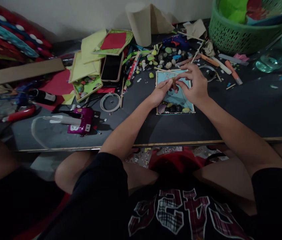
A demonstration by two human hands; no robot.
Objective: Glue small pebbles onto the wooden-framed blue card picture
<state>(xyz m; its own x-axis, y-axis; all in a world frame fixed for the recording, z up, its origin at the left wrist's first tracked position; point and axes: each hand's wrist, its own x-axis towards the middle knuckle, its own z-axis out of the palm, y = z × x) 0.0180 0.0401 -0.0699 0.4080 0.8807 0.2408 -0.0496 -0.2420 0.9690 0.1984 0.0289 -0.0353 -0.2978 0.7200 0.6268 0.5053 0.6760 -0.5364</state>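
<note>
Left hand (161, 91): thumb and fingers are pressed together at the tips, pinching a small brown piece (173, 81). The piece is located above the upper part of a light-blue panel (180, 97); its exact shape is too small to determine. Right hand (196, 85): fingers are bent and partly spread, with the index fingertip and thumb tip brought in close to the piece. Whether they grip it or merely touch it cannot be told. A thin strand hangs near the right thumb.

The panel is flat and rectangular, edged with narrow pale sticks, and lies on the dark, matte desk (230, 113). Along its near edge sits a row of smooth, rounded stones (173, 108), black, yellowish and greyish.

Beyond the panel: a heap of loose pebbles (168, 50), mixed in colour. To the left: a ring-shaped translucent tape roll (102, 102) and a glossy purple glue gun (87, 118). Far right: a perforated green plastic basket (230, 38).
</note>
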